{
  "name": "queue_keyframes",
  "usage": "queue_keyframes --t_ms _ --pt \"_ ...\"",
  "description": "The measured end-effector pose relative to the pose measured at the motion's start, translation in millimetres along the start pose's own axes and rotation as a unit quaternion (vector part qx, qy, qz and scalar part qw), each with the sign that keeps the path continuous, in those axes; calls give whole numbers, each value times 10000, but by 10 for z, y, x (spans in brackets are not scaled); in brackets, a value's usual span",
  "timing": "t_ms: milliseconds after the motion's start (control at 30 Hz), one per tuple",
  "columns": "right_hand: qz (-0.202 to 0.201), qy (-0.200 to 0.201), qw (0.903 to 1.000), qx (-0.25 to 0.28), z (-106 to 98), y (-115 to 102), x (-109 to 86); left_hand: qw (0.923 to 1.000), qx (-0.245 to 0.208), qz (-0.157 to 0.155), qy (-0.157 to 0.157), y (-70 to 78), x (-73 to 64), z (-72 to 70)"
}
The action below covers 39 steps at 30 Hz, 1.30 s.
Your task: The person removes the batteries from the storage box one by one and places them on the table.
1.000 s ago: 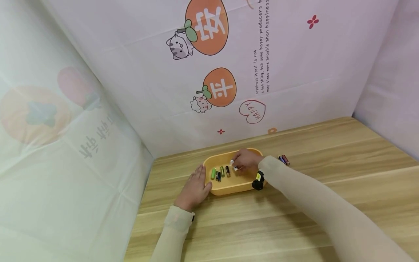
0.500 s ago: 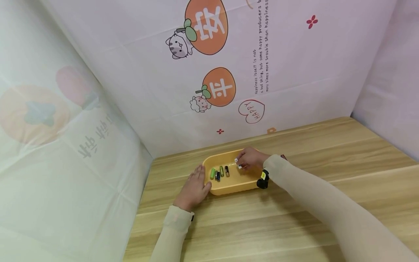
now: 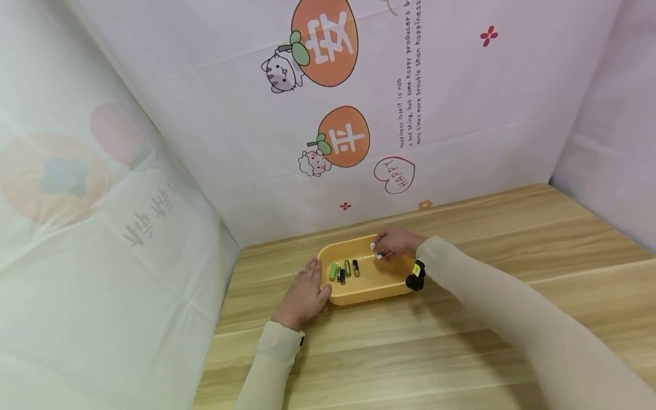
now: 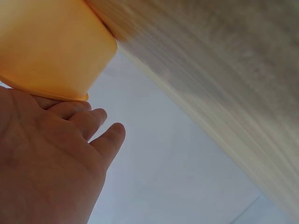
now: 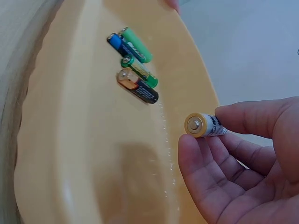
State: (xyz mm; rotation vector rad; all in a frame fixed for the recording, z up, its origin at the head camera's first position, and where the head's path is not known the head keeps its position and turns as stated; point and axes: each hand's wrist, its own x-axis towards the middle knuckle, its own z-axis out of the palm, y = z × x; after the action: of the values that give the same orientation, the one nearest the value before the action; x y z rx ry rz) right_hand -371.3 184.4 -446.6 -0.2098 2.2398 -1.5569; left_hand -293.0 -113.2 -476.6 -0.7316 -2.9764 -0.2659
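Observation:
In the head view my right hand (image 3: 397, 242) is over the right end of a yellow plastic basin (image 3: 371, 297). Thumb and fingers pinch a white battery (image 5: 204, 125) with a yellow ring round its terminal end, held above the basin floor. Several batteries lie side by side in the basin's left half: a light green one (image 3: 333, 271), blue-black ones (image 3: 342, 277), a green-gold one (image 3: 347, 267) and a black-and-copper one (image 5: 138, 86). My left hand (image 3: 303, 296) rests against the basin's left end, fingers extended along its rim (image 4: 56, 96).
The basin stands on a wood-grain table (image 3: 369, 353) near its back edge. Behind it hangs a white printed cloth (image 3: 230, 142), and another white cloth (image 3: 102, 285) closes off the left side. A black wrist camera (image 3: 416, 276) sits on the right wrist, beside the basin's rim.
My right hand has moved right and slightly back across the basin, still pinching the white battery. Its sleeve now covers the two batteries seen on the table earlier. The left hand stays put.

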Motion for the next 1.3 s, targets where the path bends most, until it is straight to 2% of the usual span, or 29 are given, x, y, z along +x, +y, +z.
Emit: queue_keyframes --t_ms 267,567,767,1100,1300 --pt "-62 -76 9999 93 -68 -71 -96 10000 -39 -5 -30 11 -14 -10" --pt "-39 -134 9999 101 -115 -43 -153 10000 22 13 -41 11 -6 -13" --pt "-65 -217 9997 16 -170 -31 -184 10000 24 1 -12 14 -4 -13" --pt "-143 -108 9996 -206 -242 -39 -272 10000 -10 -8 -13 16 5 -22" --pt "-195 -180 9995 -149 -260 -47 -337 9999 -20 -55 -85 6 17 -6"
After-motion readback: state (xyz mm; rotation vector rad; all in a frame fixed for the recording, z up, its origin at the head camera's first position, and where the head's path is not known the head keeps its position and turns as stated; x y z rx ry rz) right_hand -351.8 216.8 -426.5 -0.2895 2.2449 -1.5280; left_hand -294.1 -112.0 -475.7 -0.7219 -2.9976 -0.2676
